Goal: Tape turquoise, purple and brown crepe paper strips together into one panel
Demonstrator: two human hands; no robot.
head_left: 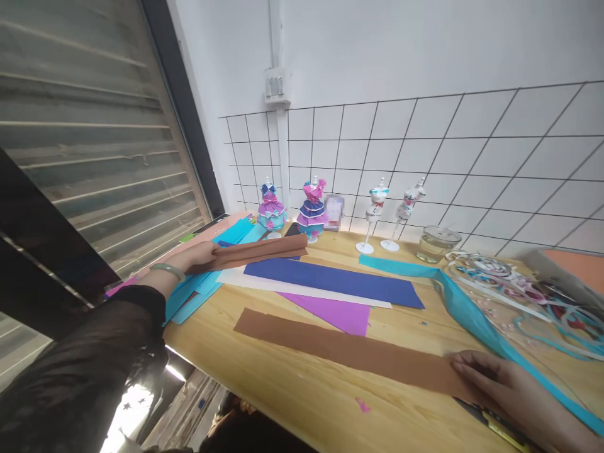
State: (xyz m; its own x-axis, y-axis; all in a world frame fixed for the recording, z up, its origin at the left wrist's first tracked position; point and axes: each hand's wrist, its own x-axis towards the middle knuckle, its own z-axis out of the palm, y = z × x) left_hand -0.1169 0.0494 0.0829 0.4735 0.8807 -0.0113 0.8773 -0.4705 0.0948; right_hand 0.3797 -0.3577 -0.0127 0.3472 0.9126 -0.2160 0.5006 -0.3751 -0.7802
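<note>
My left hand (202, 253), with a bangle at its wrist, grips one end of a folded brown crepe paper sheet (264, 250) at the left of the table. Close to the front right, the fingers of my right hand (493, 380) pinch the end of a brown crepe paper strip (349, 349) lying flat. Behind that strip lie a dark blue strip (330, 281), a white strip (302, 289) and a purple piece (340, 313), partly overlapping. Light blue sheets (202, 288) are under my left hand. A dark tool with a yellow part (503, 431) shows partly beneath my right hand.
Two small dress forms in paper dresses (311, 214) and two barer ones (376, 211) stand at the back. A glass jar (436, 244), a long turquoise strip (465, 308) and tangled ribbons (533, 296) occupy the right. A wire grid (418, 139) stands against the wall.
</note>
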